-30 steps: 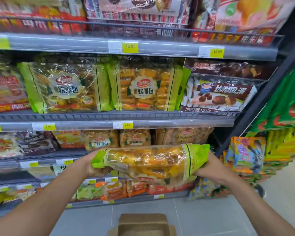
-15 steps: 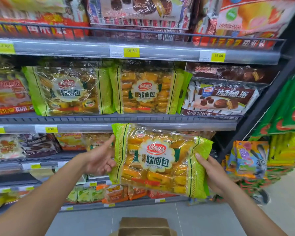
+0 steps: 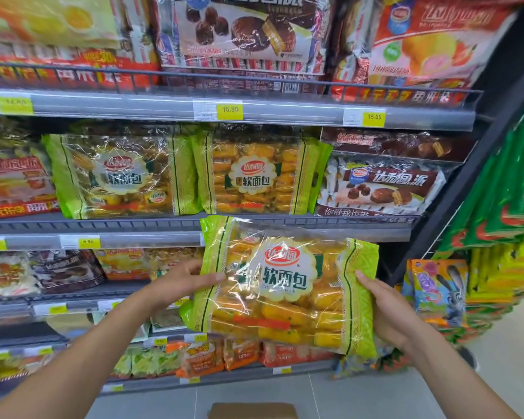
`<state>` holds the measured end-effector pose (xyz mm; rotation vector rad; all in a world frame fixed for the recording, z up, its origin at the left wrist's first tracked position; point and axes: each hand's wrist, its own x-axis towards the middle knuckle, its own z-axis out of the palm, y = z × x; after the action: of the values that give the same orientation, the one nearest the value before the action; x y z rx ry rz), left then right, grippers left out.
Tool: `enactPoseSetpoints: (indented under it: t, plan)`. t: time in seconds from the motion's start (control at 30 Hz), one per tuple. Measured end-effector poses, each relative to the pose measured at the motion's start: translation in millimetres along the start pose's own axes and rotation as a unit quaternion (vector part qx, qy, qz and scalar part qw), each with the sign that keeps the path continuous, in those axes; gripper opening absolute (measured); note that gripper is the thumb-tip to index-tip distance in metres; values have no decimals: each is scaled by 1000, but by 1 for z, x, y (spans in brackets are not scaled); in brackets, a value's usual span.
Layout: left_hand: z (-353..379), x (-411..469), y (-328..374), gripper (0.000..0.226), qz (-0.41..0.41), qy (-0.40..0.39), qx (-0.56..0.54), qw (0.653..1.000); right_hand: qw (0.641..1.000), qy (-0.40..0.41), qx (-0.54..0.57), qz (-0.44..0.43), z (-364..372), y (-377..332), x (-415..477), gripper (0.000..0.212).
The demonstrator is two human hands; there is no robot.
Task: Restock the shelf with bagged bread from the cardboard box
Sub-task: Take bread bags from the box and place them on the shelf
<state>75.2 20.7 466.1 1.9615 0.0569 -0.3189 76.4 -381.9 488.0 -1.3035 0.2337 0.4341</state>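
I hold a green-edged clear bag of bread [image 3: 285, 285] upright, label facing me, just below the middle shelf [image 3: 152, 226]. My left hand [image 3: 185, 282] grips its left edge and my right hand [image 3: 384, 309] holds its right edge. Two matching bread bags stand on that shelf, one at the left [image 3: 121, 176] and one in the middle [image 3: 254, 176], directly above the held bag. The top flap of the cardboard box [image 3: 251, 411] shows on the floor at the bottom edge.
Chocolate pie bags [image 3: 378, 189] fill the shelf's right end. Red snack bags [image 3: 15, 182] sit at its left. Shelves above and below are packed with goods. A side rack of green and yellow packs [image 3: 502, 213] juts out at the right.
The bread bag was turned from lying flat to upright with the label facing me, then lifted higher toward the middle shelf. My view has tilted up and closer to the shelves.
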Motion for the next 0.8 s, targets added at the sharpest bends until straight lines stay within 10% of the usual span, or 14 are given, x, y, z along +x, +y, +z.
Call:
enactPoseSetpoints:
  t: [0.1, 0.33, 0.47, 0.6, 0.8]
  plan:
    - [3, -4, -2, 121, -31, -24, -120, 992, 1000, 0, -3, 3, 4, -7, -3, 36]
    - [17, -16, 15, 128, -76, -66, -152, 983, 981, 69, -170, -62, 8, -12, -1, 81]
    - [23, -24, 31, 132, -53, -11, -195, 979, 943, 127, -272, -141, 12, -20, -5, 40]
    - [22, -34, 44, 148, -19, 21, -238, 971, 950, 102, -255, -150, 8, -22, -11, 65]
    - [18, -42, 39, 116, 26, 102, -305, 947, 965, -26, -242, -99, 9, -18, -19, 74]
